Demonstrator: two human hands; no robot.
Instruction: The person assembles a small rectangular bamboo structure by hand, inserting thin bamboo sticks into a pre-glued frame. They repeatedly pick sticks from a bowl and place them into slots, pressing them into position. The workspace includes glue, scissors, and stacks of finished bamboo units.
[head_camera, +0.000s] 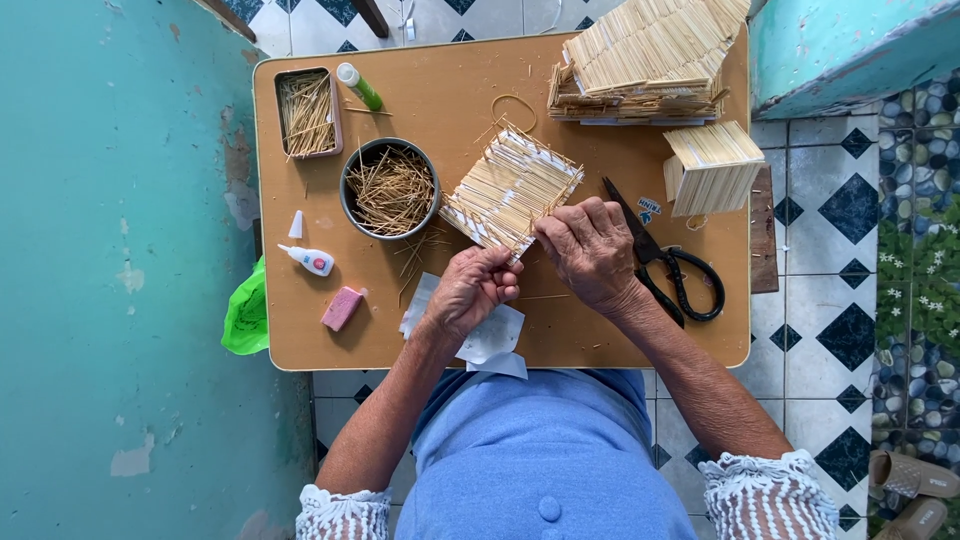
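Left hand (472, 290) and right hand (590, 252) pinched on straw panel (510, 188) at table centre, edge-finishing likely underway; next calls for steady grip; round tin (390, 188) at nine o'clock, scissors (668, 268) at three.

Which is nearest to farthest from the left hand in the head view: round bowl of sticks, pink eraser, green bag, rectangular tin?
From the left hand:
1. Round bowl of sticks, just up-left on the table.
2. Pink eraser, to its left, near the front edge.
3. Green bag and rectangular tin (far corner): too close to call.

Head view, straight down, close overhead
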